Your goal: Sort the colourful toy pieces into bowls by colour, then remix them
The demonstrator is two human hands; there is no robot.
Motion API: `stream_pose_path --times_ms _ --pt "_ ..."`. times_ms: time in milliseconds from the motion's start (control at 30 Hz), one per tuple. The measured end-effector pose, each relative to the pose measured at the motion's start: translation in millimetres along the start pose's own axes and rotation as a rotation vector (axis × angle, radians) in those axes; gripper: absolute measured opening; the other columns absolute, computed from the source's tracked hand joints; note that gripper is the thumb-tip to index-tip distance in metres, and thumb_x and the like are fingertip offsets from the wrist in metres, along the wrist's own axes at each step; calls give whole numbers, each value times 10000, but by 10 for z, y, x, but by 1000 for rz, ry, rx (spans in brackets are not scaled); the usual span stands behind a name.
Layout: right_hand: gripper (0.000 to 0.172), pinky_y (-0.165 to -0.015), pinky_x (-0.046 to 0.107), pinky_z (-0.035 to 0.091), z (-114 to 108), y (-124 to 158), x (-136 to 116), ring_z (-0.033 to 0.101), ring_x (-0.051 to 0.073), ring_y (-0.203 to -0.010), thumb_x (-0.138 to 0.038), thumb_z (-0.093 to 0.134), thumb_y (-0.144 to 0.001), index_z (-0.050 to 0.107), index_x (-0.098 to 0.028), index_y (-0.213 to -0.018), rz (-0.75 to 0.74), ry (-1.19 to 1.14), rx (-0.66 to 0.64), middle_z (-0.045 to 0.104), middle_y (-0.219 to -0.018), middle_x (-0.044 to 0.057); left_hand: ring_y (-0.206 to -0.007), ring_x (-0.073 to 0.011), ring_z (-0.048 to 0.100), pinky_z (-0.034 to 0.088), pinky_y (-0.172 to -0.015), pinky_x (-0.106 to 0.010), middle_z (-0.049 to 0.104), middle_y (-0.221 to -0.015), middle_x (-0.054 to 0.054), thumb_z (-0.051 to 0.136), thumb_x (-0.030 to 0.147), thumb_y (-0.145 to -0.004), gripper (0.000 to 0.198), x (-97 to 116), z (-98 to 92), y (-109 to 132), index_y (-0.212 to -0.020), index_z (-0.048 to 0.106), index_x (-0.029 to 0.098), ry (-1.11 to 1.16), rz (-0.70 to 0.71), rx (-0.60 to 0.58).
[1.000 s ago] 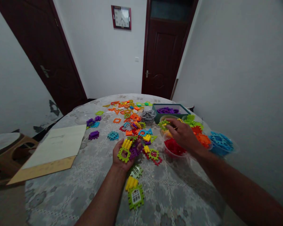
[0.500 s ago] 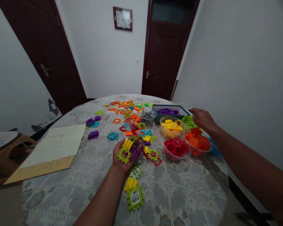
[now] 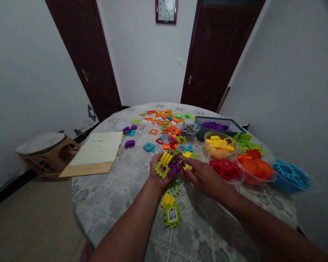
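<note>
OK, L hand [image 3: 159, 179] grips green frame [image 3: 157, 169] & purple pc [image 3: 173, 168], can't tell R hand [image 3: 203, 175] grip, so uneven push might pop either loose.

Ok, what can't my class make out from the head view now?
Wall clock: head view; its top is cut off by the upper edge.
White sheet: head view; its marks are too faint and small to read.
Purple pieces in the left hand: head view; partly hidden by the right hand.
Right hand's grip: head view; too small and blurred to tell whether it holds anything.
</note>
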State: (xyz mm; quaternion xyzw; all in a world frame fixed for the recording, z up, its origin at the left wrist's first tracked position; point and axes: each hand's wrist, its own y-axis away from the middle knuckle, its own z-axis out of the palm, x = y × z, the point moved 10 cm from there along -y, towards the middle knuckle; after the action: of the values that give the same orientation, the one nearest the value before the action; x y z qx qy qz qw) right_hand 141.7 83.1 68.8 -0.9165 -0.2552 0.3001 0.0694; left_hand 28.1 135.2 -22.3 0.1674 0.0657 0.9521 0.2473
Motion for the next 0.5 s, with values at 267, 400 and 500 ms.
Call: stream_pose_path --times_ms 267,400,500 --pt "302 -934 418 582 179 12 140 768 244 -1024 -239 602 -956 698 -286 -1237 203 -293 78 764 -1288 62 -888 -344 782 628 -880 -495 782 -988 -255 499 414 -951 520 -43 53 3 -1139 730 -12 -20 -14 -27" --pt "350 -808 362 572 236 59 230 753 227 -859 -293 580 -955 699 -239 -1280 302 -359 110 802 -1038 54 -838 -326 778 637 -801 -478 789 -964 -225 491 404 -951 498 -36 -14 -29 -1173 715 19 -9 -11 -1" --pt "437 -751 332 552 248 87 245 731 211 -803 -301 562 -961 651 -228 -1382 327 -348 148 792 -995 51 -790 -302 773 638 -767 -446 787 -925 -198 495 382 -945 462 -20 -63 -45 -1163 712 37 15 5 38"
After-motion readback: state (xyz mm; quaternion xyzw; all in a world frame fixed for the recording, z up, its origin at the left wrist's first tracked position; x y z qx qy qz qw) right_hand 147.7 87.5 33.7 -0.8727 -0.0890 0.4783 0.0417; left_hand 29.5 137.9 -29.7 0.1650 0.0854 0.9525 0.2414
